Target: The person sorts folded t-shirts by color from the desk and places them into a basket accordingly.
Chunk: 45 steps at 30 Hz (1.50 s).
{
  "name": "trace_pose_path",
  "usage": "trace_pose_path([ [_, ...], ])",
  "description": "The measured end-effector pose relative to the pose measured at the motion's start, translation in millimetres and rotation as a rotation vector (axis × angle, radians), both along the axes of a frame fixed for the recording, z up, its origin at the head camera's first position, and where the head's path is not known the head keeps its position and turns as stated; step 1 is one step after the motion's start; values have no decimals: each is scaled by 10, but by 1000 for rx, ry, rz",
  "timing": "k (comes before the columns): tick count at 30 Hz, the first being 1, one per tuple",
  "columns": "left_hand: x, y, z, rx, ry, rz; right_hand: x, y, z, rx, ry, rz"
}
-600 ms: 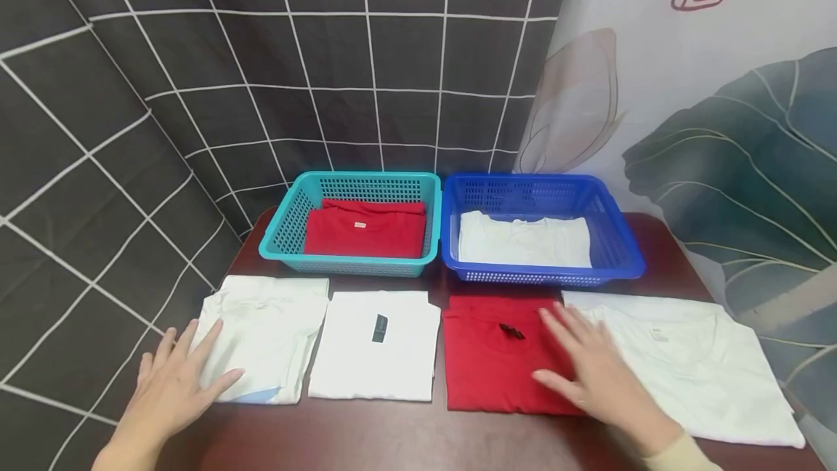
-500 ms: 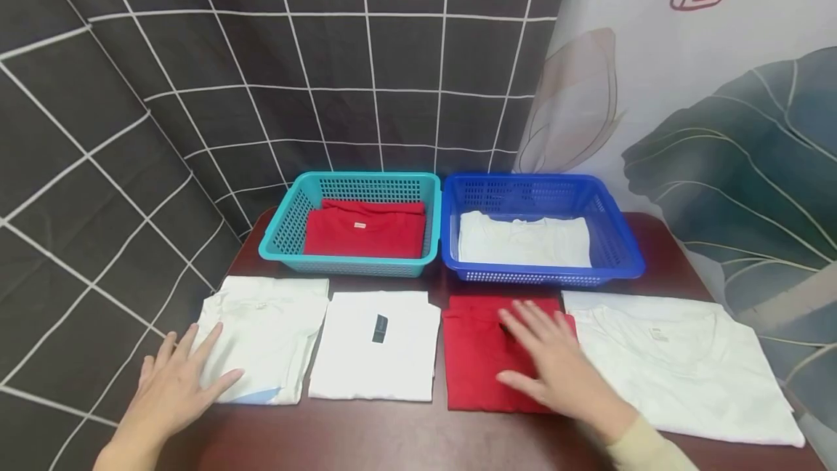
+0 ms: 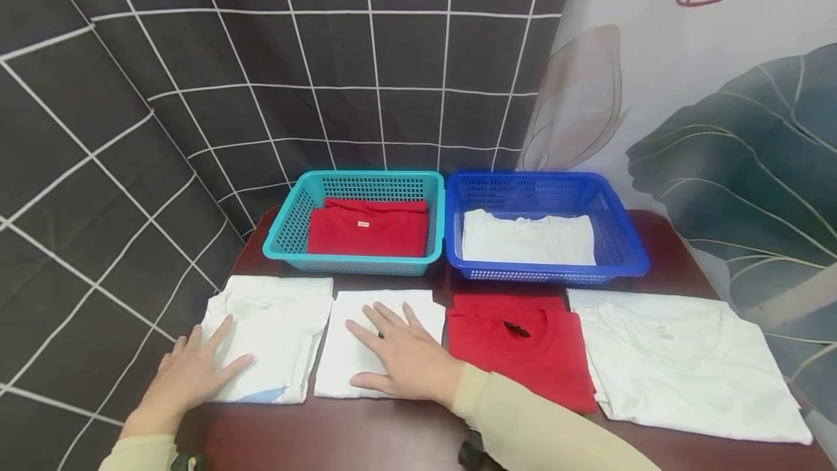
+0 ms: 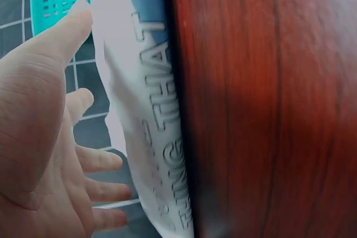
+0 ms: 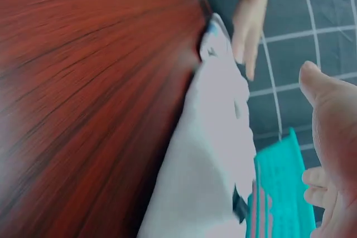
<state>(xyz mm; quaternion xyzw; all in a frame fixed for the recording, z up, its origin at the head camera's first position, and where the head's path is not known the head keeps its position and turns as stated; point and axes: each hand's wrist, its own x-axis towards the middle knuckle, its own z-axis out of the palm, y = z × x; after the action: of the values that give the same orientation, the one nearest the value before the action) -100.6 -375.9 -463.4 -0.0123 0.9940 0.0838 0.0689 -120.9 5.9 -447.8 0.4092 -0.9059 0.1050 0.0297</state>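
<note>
My left hand point(image 3: 196, 369), fingers spread, is over the left edge of a folded white T-shirt point(image 3: 281, 340). Raised lettering and a blue patch show on that shirt's near side in the left wrist view. My right hand point(image 3: 405, 358) spreads its fingers above a second folded white T-shirt point(image 3: 336, 376), covering most of its dark neck label. The right wrist view shows the palm apart from the cloth. Under the right forearm lies part of a folded red T-shirt point(image 3: 549, 355). At the far right is a larger folded white T-shirt point(image 3: 693, 369).
Behind the row, a teal basket point(image 3: 360, 264) holds folded red clothing point(image 3: 373, 235). Against its right side stands a blue basket point(image 3: 549, 272) with folded white clothing point(image 3: 530, 240). The dark red wooden table point(image 3: 294, 435) backs onto a gridded curtain point(image 3: 327, 57).
My right hand has swept left from the red T-shirt to the second white T-shirt. The left hand has shifted slightly right, fingers still spread. The garments have stayed in place.
</note>
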Motion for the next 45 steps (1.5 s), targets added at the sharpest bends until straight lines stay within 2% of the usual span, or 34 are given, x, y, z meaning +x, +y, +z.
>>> trace_pose_path([
  [5,-67,44,-66,-1,-72,18,-69,-396,-54,25,4,26],
  [10,-95,96,-129,-6,-77,31,-121,-651,-110,73,-28,34],
  [15,-124,120,-170,-13,-76,37,-170,-799,-160,117,-67,27],
  [22,-178,177,-187,6,-67,22,-212,-933,-291,122,-164,22],
  [25,-179,186,-187,9,-62,25,-220,-985,-306,107,-204,26],
  [27,-166,175,-173,10,-60,29,-219,-1025,-295,61,-255,37],
  [29,-148,158,-151,10,-53,33,-215,-1073,-265,-20,-342,42],
  [31,-143,141,-125,16,-38,35,-212,-1121,-228,-136,-481,4],
  [34,-162,114,-89,47,-18,66,-213,-1200,-183,-377,-782,-141],
  [37,-195,61,-56,97,-22,150,-220,-1286,-188,-683,-1094,-298],
  [39,-227,20,-31,124,-29,209,-240,-1328,-207,-849,-1252,-357],
  [41,-258,-13,-1,153,-45,254,-271,-1354,-231,-951,-1339,-376],
  [42,-275,-26,12,168,-53,271,-289,-1364,-246,-974,-1354,-379],
  [45,-325,-52,52,224,-73,300,-338,-1370,-284,-960,-1345,-380],
])
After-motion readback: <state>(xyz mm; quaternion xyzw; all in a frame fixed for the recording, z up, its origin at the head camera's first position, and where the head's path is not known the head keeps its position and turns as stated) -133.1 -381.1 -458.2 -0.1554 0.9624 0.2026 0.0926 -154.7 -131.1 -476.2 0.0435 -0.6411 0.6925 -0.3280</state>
